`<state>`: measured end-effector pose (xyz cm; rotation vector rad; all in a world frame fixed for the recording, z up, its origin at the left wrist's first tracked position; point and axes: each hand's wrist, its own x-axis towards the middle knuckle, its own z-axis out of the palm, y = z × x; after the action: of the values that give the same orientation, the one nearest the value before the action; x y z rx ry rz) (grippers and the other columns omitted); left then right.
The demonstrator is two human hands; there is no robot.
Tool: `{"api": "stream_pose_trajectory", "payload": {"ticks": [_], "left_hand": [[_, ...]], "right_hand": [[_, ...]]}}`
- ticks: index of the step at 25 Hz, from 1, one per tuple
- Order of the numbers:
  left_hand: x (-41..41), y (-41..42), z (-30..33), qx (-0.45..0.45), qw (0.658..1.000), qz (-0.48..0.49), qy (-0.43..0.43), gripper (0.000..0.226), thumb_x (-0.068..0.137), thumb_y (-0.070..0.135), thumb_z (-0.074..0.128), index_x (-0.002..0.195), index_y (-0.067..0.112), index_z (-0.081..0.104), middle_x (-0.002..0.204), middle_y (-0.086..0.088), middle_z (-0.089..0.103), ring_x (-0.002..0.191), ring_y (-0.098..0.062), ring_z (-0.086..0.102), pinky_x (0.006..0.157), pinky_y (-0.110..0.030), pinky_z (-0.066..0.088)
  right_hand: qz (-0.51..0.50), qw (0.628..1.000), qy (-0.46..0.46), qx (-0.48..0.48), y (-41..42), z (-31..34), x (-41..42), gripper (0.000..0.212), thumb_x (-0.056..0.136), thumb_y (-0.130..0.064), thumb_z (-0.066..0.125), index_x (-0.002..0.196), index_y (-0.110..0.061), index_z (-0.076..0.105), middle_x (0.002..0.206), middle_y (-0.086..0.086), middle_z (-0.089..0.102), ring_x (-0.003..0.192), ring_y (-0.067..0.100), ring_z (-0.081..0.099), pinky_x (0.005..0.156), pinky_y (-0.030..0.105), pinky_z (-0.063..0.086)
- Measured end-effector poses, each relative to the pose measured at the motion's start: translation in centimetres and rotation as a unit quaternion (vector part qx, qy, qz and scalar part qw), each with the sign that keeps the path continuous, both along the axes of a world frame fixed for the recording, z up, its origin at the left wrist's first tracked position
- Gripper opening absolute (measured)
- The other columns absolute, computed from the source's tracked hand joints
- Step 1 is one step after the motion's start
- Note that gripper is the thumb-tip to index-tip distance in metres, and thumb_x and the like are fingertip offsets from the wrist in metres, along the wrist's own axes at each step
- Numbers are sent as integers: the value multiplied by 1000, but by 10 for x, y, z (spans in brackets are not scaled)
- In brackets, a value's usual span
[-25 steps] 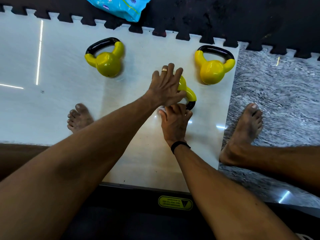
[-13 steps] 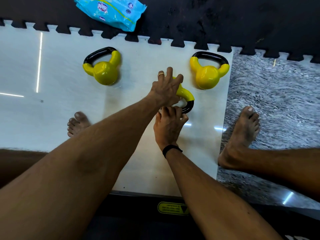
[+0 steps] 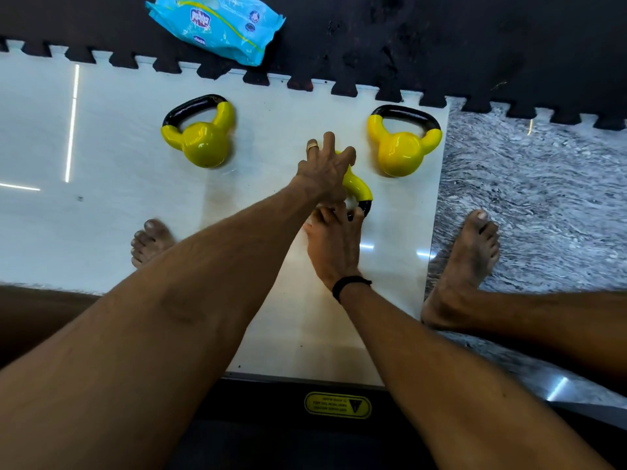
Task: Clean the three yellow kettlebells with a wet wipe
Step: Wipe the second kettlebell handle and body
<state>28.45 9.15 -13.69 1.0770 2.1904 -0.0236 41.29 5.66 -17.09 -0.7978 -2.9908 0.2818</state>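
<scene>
Three yellow kettlebells with black handles are on the white floor tile (image 3: 112, 205). The left kettlebell (image 3: 203, 144) and the right kettlebell (image 3: 400, 154) stand free. Between them, nearer me, the middle kettlebell (image 3: 357, 187) lies tipped with its handle toward me. My left hand (image 3: 325, 171) covers its body, fingers curled over the top. My right hand (image 3: 334, 245) grips the black part of its handle from below. A small white patch shows inside the handle loop; I cannot tell whether it is a wipe or the floor. No wet wipe is clearly visible.
A blue pack of wet wipes (image 3: 217, 25) lies on the black foam mat (image 3: 441, 45) beyond the kettlebells. My bare feet (image 3: 151, 240) (image 3: 468, 262) rest either side of my arms. Grey marble floor (image 3: 543, 198) lies right. A black machine edge with a yellow label (image 3: 337, 405) is nearest me.
My left hand's fingers went from flat and stretched out to curled over the middle kettlebell. My right hand slid up onto its black handle. The view tilted, showing more of the wipes pack.
</scene>
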Motion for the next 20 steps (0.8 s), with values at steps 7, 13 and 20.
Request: {"api": "stream_pose_trajectory", "payload": {"ticks": [7,13,20], "left_hand": [[-2,0,1,0,1000,-2,-21,60,79,30,69,130,26,39,138,-17,23,131,-47,21,88,-54,43],[-1,1,0,7,1000,-1,-16,61,79,21,68,131,24,37,137,-18,23,128,-47,25,86,-52,44],[-4,1,1,5,999,-35,20,65,79,37,68,133,21,35,136,-19,26,127,-45,28,84,-55,46]], "right_hand": [[252,956,43,146,85,-6,31,17,84,-14,62,101,-18,66,111,9,64,108,30,52,87,42,33],[357,911,28,205,158,12,29,31,93,-11,43,108,-26,65,81,5,55,90,28,45,79,41,30],[280,946,37,161,106,-5,31,13,82,-5,60,91,-11,67,82,8,65,96,30,55,81,41,31]]}}
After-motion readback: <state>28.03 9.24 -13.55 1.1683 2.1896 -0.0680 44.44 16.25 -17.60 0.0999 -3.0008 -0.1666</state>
